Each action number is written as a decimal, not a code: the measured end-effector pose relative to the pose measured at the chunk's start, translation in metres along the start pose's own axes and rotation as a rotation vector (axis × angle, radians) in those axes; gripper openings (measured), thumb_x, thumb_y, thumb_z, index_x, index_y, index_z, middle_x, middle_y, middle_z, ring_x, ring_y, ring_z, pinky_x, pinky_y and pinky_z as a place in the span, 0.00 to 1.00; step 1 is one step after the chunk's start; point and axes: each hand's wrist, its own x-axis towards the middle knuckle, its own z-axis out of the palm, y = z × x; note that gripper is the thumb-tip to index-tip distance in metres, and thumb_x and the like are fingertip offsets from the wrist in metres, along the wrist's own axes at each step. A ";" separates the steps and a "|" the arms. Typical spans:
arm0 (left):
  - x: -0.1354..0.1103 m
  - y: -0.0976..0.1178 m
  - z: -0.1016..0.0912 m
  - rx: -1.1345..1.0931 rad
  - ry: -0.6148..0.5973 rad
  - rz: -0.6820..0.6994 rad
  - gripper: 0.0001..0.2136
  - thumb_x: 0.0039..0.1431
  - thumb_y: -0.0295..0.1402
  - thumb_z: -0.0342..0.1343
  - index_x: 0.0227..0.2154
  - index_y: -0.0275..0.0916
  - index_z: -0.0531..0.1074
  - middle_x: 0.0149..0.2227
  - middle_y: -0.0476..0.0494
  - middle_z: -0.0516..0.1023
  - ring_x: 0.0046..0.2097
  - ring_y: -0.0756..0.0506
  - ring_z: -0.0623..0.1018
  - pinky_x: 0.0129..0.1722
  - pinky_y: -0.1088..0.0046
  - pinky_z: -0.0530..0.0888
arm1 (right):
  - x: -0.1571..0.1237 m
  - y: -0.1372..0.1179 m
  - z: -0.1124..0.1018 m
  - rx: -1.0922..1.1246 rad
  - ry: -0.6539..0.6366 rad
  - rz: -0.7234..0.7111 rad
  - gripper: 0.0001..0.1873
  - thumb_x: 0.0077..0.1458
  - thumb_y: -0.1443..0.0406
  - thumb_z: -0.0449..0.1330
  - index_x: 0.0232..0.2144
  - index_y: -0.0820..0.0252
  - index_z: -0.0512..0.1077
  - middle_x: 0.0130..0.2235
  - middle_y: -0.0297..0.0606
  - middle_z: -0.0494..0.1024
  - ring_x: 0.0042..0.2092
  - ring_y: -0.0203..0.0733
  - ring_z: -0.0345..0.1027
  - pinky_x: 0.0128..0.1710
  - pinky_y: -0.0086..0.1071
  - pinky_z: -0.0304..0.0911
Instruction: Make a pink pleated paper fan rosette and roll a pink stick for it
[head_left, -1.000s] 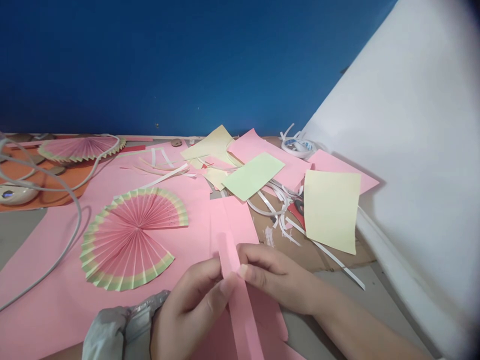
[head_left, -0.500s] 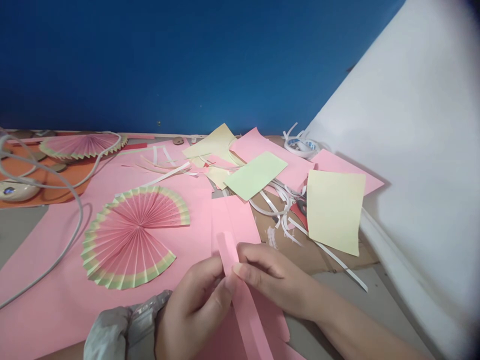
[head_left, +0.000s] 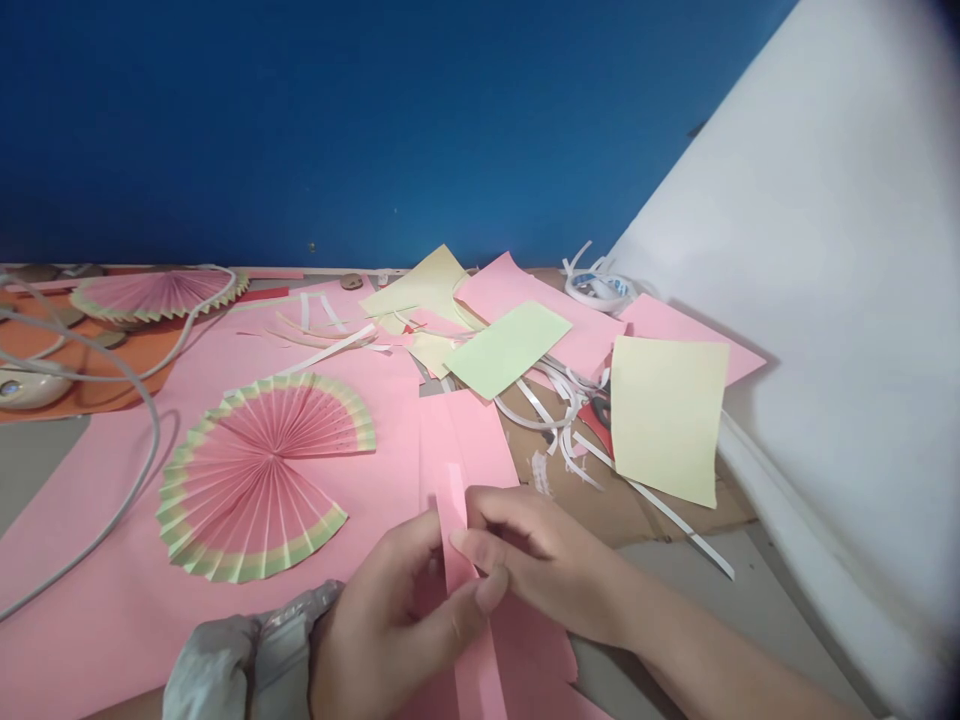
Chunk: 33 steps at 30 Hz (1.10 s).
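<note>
The right hand's [head_left: 544, 560] fingers pinch a pink paper strip [head_left: 452, 500], thumb on its face, at the lower centre of the frame. The left hand [head_left: 386, 620] holds the strip from the other side, its thumb laid across it and its fingers partly hidden behind. Pink sheets lie beneath. Left of centre rests a pleated watermelon-coloured fan [head_left: 240, 500]; near the middle, a pale green sheet [head_left: 510, 350]. Right of centre lies a pale yellow sheet [head_left: 667, 425]; at upper left, a second pleated fan [head_left: 161, 295].
</note>
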 end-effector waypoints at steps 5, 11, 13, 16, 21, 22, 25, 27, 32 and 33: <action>-0.010 -0.005 0.005 0.103 0.173 -0.133 0.11 0.56 0.42 0.55 0.33 0.42 0.76 0.34 0.47 0.77 0.39 0.45 0.75 0.39 0.74 0.72 | -0.002 -0.004 -0.008 0.212 -0.034 -0.035 0.12 0.61 0.57 0.50 0.30 0.58 0.58 0.28 0.29 0.60 0.28 0.32 0.55 0.28 0.26 0.52; -0.013 0.004 0.009 0.005 0.078 -0.148 0.13 0.56 0.42 0.53 0.22 0.40 0.71 0.24 0.48 0.74 0.31 0.47 0.74 0.33 0.75 0.71 | -0.001 0.003 -0.007 0.258 -0.055 -0.044 0.14 0.54 0.55 0.59 0.30 0.59 0.61 0.27 0.27 0.58 0.28 0.31 0.55 0.27 0.25 0.50; -0.011 0.004 0.007 -0.069 -0.087 -0.129 0.15 0.59 0.42 0.49 0.21 0.40 0.69 0.24 0.47 0.74 0.31 0.46 0.74 0.35 0.73 0.71 | 0.000 0.006 -0.005 0.283 -0.050 -0.082 0.17 0.53 0.53 0.59 0.29 0.60 0.63 0.28 0.28 0.59 0.29 0.32 0.54 0.27 0.25 0.50; -0.008 0.002 0.003 -0.154 -0.210 -0.085 0.16 0.61 0.41 0.47 0.22 0.40 0.69 0.23 0.47 0.74 0.30 0.47 0.74 0.37 0.71 0.70 | 0.001 0.010 -0.003 0.356 -0.068 -0.115 0.18 0.53 0.52 0.59 0.30 0.61 0.64 0.28 0.29 0.60 0.30 0.33 0.55 0.29 0.26 0.52; -0.007 0.004 0.004 -0.054 -0.154 -0.177 0.17 0.59 0.44 0.48 0.20 0.40 0.67 0.21 0.48 0.71 0.30 0.47 0.72 0.36 0.72 0.69 | 0.001 0.009 -0.003 0.382 -0.067 -0.105 0.17 0.54 0.54 0.59 0.27 0.61 0.63 0.27 0.29 0.61 0.29 0.32 0.55 0.29 0.26 0.51; -0.007 0.005 0.005 -0.053 -0.164 -0.178 0.18 0.60 0.44 0.47 0.18 0.40 0.66 0.20 0.48 0.70 0.29 0.47 0.72 0.35 0.72 0.69 | 0.002 0.009 -0.003 0.379 -0.070 -0.104 0.16 0.54 0.54 0.59 0.28 0.61 0.63 0.27 0.29 0.61 0.29 0.32 0.55 0.29 0.26 0.51; -0.006 0.006 0.005 -0.094 -0.209 -0.155 0.19 0.60 0.44 0.46 0.18 0.40 0.66 0.19 0.49 0.69 0.26 0.48 0.71 0.33 0.73 0.69 | 0.002 0.009 -0.004 0.371 -0.106 -0.102 0.17 0.54 0.53 0.59 0.30 0.62 0.65 0.29 0.30 0.61 0.30 0.32 0.55 0.30 0.27 0.52; -0.005 0.006 0.005 -0.149 -0.223 -0.154 0.17 0.60 0.42 0.46 0.19 0.40 0.65 0.21 0.49 0.70 0.25 0.49 0.71 0.32 0.73 0.68 | 0.002 0.010 -0.004 0.369 -0.112 -0.101 0.17 0.53 0.53 0.59 0.30 0.62 0.66 0.29 0.30 0.61 0.30 0.33 0.55 0.31 0.27 0.54; -0.007 -0.001 0.004 -0.257 -0.225 -0.196 0.16 0.57 0.43 0.51 0.20 0.40 0.61 0.20 0.53 0.65 0.23 0.52 0.66 0.25 0.76 0.65 | 0.002 0.010 -0.002 0.427 -0.091 -0.102 0.17 0.52 0.55 0.61 0.27 0.61 0.62 0.28 0.29 0.60 0.29 0.31 0.53 0.29 0.26 0.51; -0.007 -0.003 0.005 -0.235 -0.188 -0.209 0.16 0.56 0.43 0.53 0.21 0.39 0.61 0.19 0.53 0.64 0.22 0.52 0.65 0.24 0.76 0.64 | 0.002 0.010 -0.002 0.443 -0.084 -0.109 0.17 0.51 0.56 0.62 0.27 0.61 0.62 0.27 0.28 0.59 0.29 0.31 0.53 0.28 0.26 0.51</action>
